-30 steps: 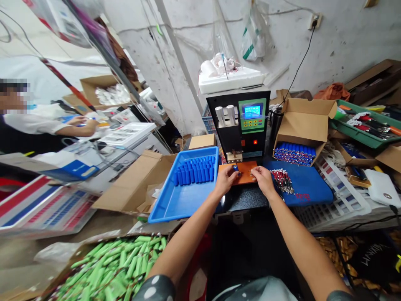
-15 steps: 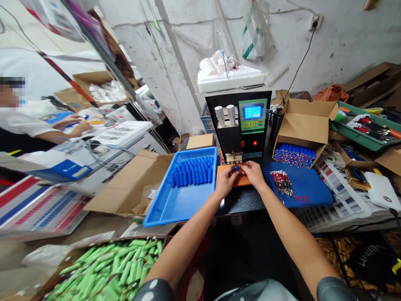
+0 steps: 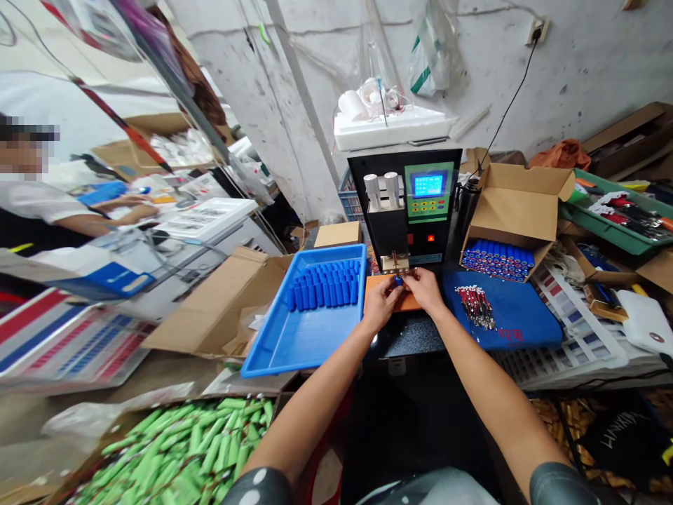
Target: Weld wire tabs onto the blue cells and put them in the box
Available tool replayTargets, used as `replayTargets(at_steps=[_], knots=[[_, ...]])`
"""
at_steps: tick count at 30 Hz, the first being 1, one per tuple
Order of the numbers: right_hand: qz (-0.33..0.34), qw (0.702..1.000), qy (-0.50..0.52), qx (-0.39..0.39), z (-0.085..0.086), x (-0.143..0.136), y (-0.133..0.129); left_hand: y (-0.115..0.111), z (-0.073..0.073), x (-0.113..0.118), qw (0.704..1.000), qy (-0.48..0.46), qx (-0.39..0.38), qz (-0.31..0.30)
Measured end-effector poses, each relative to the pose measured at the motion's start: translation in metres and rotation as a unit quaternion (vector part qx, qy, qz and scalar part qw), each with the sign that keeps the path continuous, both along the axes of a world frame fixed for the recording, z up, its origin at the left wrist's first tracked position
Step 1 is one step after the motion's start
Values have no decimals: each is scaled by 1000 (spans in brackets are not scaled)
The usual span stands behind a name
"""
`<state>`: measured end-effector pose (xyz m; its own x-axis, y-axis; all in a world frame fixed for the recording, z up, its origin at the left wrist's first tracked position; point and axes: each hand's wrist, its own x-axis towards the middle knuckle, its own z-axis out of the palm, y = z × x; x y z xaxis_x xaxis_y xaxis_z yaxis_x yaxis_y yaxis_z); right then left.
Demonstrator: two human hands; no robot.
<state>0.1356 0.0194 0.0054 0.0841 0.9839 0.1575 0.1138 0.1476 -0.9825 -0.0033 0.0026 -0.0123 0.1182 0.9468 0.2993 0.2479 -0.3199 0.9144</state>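
A blue battery cell is pinched in the fingers of my left hand, just below the electrodes of a black spot welder. My right hand is closed at the cell's right side, its fingertips close to the electrodes; what they pinch is too small to make out. Both hands are over an orange block at the welder's foot. To the left, a blue tray holds rows of standing blue cells. Red and black wire leads lie on a blue mat to the right.
An open cardboard box of blue cells stands behind the mat. Green-wrapped cells fill a box at lower left. A green bin sits far right. Another person works at a bench on the left.
The view has shifted slightly. Both hands stay together at the welder's electrodes, with the cell held in nearly the same place.
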Motion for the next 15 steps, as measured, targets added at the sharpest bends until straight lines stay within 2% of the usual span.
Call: replayTargets(at_steps=[15], knots=[[1,1000,-7,10,1,-2,-1,-4,9,1,1000,-13,-14,-17]])
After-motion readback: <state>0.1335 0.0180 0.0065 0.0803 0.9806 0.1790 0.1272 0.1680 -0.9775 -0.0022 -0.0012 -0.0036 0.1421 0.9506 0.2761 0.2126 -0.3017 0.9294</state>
